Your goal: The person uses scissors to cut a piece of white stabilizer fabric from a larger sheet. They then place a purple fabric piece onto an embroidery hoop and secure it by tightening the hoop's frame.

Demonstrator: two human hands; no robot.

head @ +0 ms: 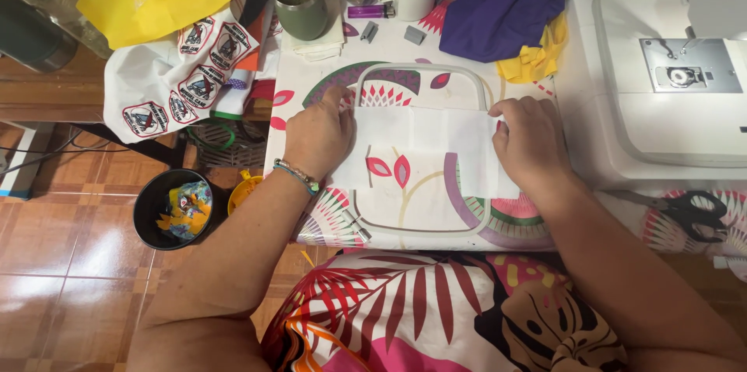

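Scissors (695,207), green mug (302,5), sewing machine (661,68)

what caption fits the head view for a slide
Left hand and right hand smooth a sheer white sheet over an embroidery hoop.

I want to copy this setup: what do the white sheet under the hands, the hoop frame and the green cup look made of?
White sheet: thin, semi-sheer, matte, probably a nonwoven stabilizer or light fabric, since the tablecloth print shows through it. Hoop frame: smooth whitish plastic by its look, with a metal screw at one corner. Green cup: matte-coated, likely metal, judging by its thin bare rim.
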